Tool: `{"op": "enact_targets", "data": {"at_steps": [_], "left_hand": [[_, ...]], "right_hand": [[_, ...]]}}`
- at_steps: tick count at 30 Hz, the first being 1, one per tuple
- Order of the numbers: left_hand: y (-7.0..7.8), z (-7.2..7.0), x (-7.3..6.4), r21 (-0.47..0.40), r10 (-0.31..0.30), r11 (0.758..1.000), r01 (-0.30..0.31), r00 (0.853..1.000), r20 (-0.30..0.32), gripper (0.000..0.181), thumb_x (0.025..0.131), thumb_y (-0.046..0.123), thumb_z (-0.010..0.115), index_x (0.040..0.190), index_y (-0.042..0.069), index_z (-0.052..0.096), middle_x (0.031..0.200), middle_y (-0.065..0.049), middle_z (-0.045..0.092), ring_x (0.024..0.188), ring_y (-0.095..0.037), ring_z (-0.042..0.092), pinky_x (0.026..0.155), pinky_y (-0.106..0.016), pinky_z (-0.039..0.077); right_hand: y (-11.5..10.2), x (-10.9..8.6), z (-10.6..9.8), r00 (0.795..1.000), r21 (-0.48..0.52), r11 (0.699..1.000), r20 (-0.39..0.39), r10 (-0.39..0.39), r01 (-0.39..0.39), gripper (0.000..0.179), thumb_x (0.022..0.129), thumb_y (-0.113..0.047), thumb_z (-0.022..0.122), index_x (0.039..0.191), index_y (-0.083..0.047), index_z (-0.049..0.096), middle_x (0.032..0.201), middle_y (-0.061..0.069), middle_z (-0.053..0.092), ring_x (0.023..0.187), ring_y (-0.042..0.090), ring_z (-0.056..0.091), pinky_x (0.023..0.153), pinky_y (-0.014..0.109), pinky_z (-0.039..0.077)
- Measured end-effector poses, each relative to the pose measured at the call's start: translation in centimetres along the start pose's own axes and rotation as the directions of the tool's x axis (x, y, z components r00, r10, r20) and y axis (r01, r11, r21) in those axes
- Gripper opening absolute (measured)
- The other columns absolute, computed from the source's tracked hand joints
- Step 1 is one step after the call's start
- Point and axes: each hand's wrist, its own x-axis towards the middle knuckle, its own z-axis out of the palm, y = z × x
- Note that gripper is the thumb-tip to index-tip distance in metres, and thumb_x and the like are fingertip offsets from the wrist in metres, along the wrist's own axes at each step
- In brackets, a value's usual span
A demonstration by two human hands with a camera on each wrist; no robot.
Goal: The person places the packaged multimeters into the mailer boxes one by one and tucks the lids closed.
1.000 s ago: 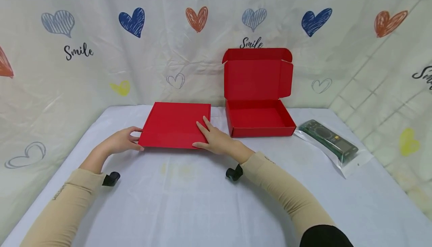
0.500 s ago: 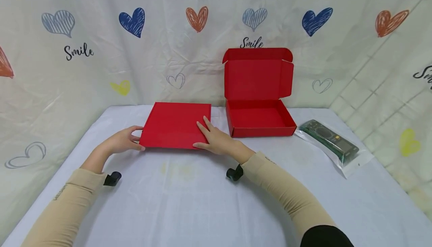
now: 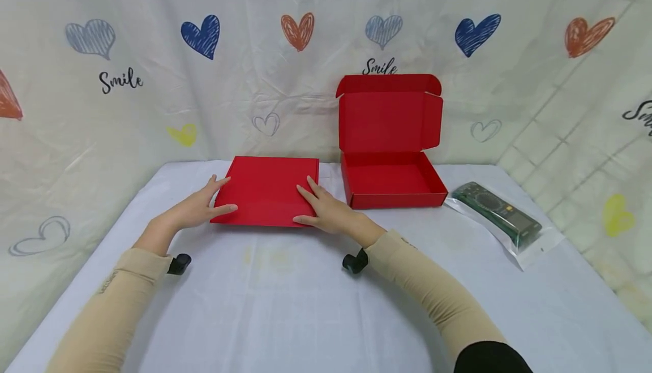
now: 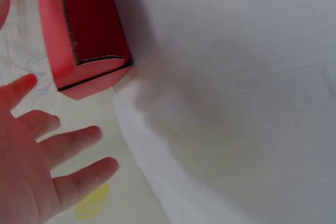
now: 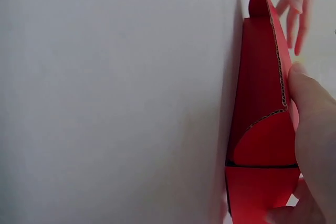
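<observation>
A red cardboard box (image 3: 267, 189) lies on the table with its lid down. My right hand (image 3: 330, 213) rests on the lid's right side, fingers spread. In the right wrist view, its thumb (image 5: 310, 90) lies along the lid beside the front edge, and other fingertips show low at the side wall. My left hand (image 3: 196, 206) is at the box's left side, fingers extended over the lid in the head view. The left wrist view has those fingers (image 4: 73, 145) spread apart, off the box's corner (image 4: 94, 74). Curved flap ends show along the box's front.
A second red box (image 3: 394, 183) stands open behind and to the right, its lid upright against the printed backdrop (image 3: 316, 95). Right of it lies what looks like a multimeter (image 3: 496, 211) in a clear plastic bag. A white cloth (image 3: 275, 305) covers the table.
My left hand has let go of the box's left edge and moved right and slightly up, its fingers now spread over the lid's side. The right hand and both boxes stay put.
</observation>
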Motion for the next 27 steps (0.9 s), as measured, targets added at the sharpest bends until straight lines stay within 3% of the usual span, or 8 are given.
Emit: {"op": "enact_targets", "data": {"at_steps": [3, 7, 11, 17, 27], "left_hand": [[-0.3, 0.4, 0.8, 0.001, 0.031, 1.0, -0.031, 1.0, -0.002, 0.095, 0.098, 0.05, 0.065, 0.165, 0.01, 0.011, 0.169, -0.023, -0.011, 0.151, -0.051, 0.009, 0.115, -0.071, 0.02], [-0.5, 0.8, 1.9, 0.072, 0.058, 0.996, -0.058, 0.998, 0.0, 0.098, 0.096, 0.048, 0.07, 0.165, 0.007, 0.013, 0.169, -0.023, -0.004, 0.152, -0.05, 0.005, 0.116, -0.069, 0.02], [-0.4, 1.2, 2.9, 0.181, 0.089, 0.979, -0.09, 0.996, 0.015, 0.101, 0.092, 0.049, 0.074, 0.164, 0.005, 0.017, 0.169, -0.023, 0.002, 0.152, -0.051, -0.001, 0.115, -0.073, 0.011], [-0.4, 1.6, 4.0, 0.306, 0.113, 0.946, -0.102, 0.993, -0.018, 0.112, 0.085, 0.053, 0.079, 0.164, 0.005, 0.017, 0.17, -0.022, 0.001, 0.153, -0.047, -0.01, 0.11, -0.078, -0.009], [-0.2, 1.6, 4.7, 0.313, 0.103, 0.945, -0.098, 0.995, 0.001, 0.117, 0.084, 0.056, 0.079, 0.164, 0.005, 0.012, 0.17, -0.021, 0.003, 0.152, -0.051, -0.005, 0.11, -0.08, -0.001]], "right_hand": [[-0.1, 0.1, 0.1, 1.0, -0.02, 1.0, -0.021, -0.015, 0.014, 0.09, 0.098, -0.056, 0.062, 0.166, -0.017, 0.018, 0.172, 0.008, -0.002, 0.156, 0.04, 0.004, 0.117, 0.048, 0.035], [-0.3, 0.3, 0.2, 0.998, -0.057, 0.997, -0.034, -0.062, 0.06, 0.09, 0.098, -0.055, 0.063, 0.165, -0.013, 0.02, 0.172, 0.01, 0.001, 0.156, 0.04, -0.002, 0.12, 0.05, 0.029], [-0.4, 0.4, 0.1, 0.998, -0.075, 0.995, -0.01, -0.067, 0.066, 0.09, 0.098, -0.055, 0.062, 0.165, -0.015, 0.019, 0.172, 0.009, 0.0, 0.156, 0.039, -0.004, 0.118, 0.048, 0.033], [-0.3, 0.9, -0.3, 0.997, -0.093, 0.993, 0.04, -0.067, 0.07, 0.097, 0.095, -0.056, 0.065, 0.166, -0.018, 0.012, 0.172, 0.007, -0.004, 0.156, 0.037, -0.005, 0.111, 0.043, 0.043], [0.0, 1.5, -0.6, 0.996, -0.097, 0.992, 0.047, -0.071, 0.075, 0.102, 0.093, -0.052, 0.071, 0.167, -0.018, 0.01, 0.173, 0.005, -0.001, 0.156, 0.035, -0.005, 0.103, 0.039, 0.051]]}}
